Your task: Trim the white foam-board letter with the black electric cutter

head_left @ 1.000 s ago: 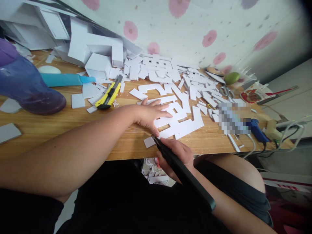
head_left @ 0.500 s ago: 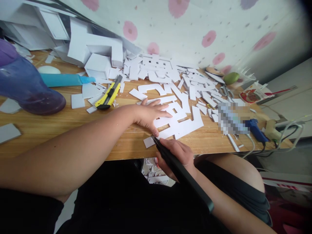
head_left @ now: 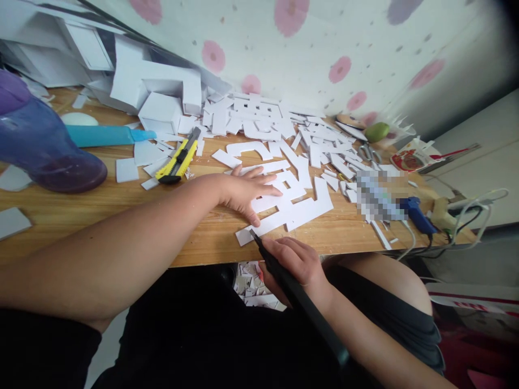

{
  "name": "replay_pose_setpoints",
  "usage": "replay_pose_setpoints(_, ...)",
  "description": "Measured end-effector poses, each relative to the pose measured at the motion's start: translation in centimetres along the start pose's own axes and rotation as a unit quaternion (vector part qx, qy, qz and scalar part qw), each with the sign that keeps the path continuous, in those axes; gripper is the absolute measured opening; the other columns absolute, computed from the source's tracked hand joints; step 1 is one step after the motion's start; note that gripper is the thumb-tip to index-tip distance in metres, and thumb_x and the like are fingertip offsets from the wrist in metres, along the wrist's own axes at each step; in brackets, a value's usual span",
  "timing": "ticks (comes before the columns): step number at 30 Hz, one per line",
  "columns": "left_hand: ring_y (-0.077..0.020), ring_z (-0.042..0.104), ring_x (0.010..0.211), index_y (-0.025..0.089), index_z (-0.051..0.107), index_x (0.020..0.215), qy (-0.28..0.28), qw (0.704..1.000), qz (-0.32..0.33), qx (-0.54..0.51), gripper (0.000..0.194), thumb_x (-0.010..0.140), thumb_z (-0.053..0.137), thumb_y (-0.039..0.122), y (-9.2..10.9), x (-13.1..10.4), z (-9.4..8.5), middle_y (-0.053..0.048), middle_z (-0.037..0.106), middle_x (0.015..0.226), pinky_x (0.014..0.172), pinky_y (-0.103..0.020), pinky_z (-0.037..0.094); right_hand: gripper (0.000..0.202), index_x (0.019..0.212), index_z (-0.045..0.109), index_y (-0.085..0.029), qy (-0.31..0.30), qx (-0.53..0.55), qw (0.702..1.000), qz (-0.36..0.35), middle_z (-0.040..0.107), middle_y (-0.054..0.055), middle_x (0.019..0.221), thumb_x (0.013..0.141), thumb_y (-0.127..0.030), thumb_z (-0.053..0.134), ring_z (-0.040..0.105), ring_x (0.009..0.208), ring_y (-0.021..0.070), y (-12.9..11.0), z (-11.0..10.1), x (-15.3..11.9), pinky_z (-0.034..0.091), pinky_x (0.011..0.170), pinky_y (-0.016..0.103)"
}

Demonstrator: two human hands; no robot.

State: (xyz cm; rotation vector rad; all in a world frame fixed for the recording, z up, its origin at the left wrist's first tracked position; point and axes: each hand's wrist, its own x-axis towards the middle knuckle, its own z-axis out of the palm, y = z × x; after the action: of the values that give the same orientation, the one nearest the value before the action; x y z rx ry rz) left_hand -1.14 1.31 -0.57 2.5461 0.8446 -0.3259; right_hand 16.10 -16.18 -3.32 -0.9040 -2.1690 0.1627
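My left hand (head_left: 248, 193) lies flat with its fingers spread on a white foam board cutout (head_left: 310, 208) that has notched edges and a small square opening. The board rests on the wooden table, close to its front edge. In my right hand (head_left: 295, 263) is a long black utility knife (head_left: 302, 302), gripped near its front end. Its blade tip is at the lower left strip of the cutout, just below my left thumb. Whether the tip touches the board I cannot tell. A yellow utility knife (head_left: 178, 159) lies left of my left hand.
White board scraps (head_left: 259, 113) pile along the wall, with folded white box shapes (head_left: 162, 113) at the left. A purple-blue bottle (head_left: 60, 151) and a blue tube (head_left: 101, 135) stand or lie leftward. At right are scissors (head_left: 370, 153), a paper tub (head_left: 413, 156), a blue glue gun (head_left: 419, 216) and cables.
The whole view has shifted slightly. The black knife has drawn back a little from my left thumb, and my right hand sits a bit lower. My left hand stays on the board.
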Motion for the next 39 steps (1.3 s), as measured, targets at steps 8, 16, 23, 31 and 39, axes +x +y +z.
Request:
replay_pose_setpoints(8,-0.0396,-0.007,0.158,0.048,0.036,0.153,0.011,1.0,-0.005,-0.008,0.103,0.063,0.085,0.057,0.0,0.1,0.0,0.003,0.004,0.173,0.119,-0.07,-0.012,0.036,0.122,0.059,-0.01,-0.004,-0.007,1.0,-0.008,0.072,0.011,0.079,0.087,-0.014,0.064,0.064,0.065,0.0213,-0.2,-0.7,-0.8,0.057,0.057,0.034)
replay_pose_setpoints(16,-0.0395,-0.006,0.158,0.048,0.037,0.152,0.013,1.0,0.0,-0.021,0.099,0.065,0.083,0.06,-0.3,0.2,0.4,0.004,0.005,0.173,0.119,-0.069,-0.01,0.036,0.123,0.06,-0.02,0.055,0.042,0.995,0.065,0.072,0.006,0.083,0.088,-0.018,0.066,0.069,0.066,0.0181,-0.7,-0.3,-2.6,0.059,0.059,0.029)
replay_pose_setpoints(23,-0.0352,0.037,0.147,0.037,0.058,0.14,0.092,0.995,-0.031,-0.036,0.072,0.072,0.078,0.054,1.6,-1.7,-1.9,-0.005,0.04,0.163,0.12,-0.052,0.026,0.043,0.131,0.062,-0.027,0.174,0.153,0.937,0.26,0.077,0.008,0.103,0.091,-0.04,0.071,0.077,0.086,0.0226,1.0,-3.3,-1.4,0.064,0.077,0.038)
replay_pose_setpoints(31,-0.0308,0.063,0.096,0.021,0.069,0.09,0.232,0.958,-0.168,-0.012,0.025,0.079,0.075,0.043,6.8,-8.3,4.0,-0.008,0.067,0.099,0.083,-0.04,0.047,0.038,0.134,0.064,-0.024,-0.07,0.009,0.98,0.186,0.075,0.004,0.091,0.098,-0.033,0.057,0.072,0.078,0.0206,8.6,-8.2,0.2,0.059,0.081,0.038)
replay_pose_setpoints(39,-0.0288,0.06,0.092,0.022,0.064,0.078,0.333,0.915,-0.218,-0.064,0.012,0.083,0.063,0.033,8.5,-8.4,7.9,-0.007,0.067,0.092,0.085,-0.04,0.044,0.058,0.138,0.056,-0.018,-0.212,-0.163,0.957,0.112,0.072,0.013,0.103,0.086,-0.037,0.072,0.066,0.092,0.0281,9.0,-7.7,0.8,0.052,0.082,0.036)
